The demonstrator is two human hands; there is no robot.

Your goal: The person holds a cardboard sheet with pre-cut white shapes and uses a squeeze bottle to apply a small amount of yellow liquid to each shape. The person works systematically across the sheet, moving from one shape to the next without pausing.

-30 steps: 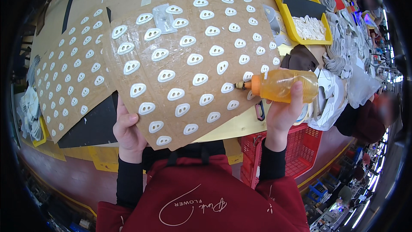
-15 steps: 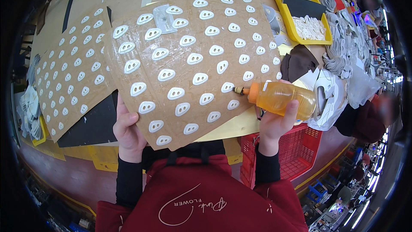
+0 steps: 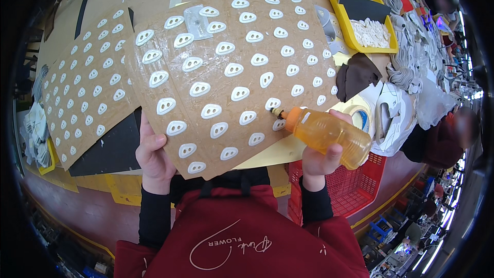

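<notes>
Wrapped round a squeeze bottle of amber liquid is my right hand. The bottle lies tilted, its orange cap and dark nozzle pointing left, with the tip at the edge of a white rounded-triangular piece that has two holes. Rows of such pieces cover a brown board, which looks glossy in places. At its lower left edge my left hand grips the board, thumb in front and the other fingers hidden behind. A small clear plastic piece lies near the board's upper part.
A second brown board with similar pieces lies at the left. Far right stands a yellow tray of white pieces, near dark brown scraps and grey material. A red plastic basket sits below the table edge. Other people are at the right.
My right hand and the bottle have shifted left and slightly down, so the nozzle tip has moved from the right side of one white piece to its lower edge. My left hand and the board stay still.
</notes>
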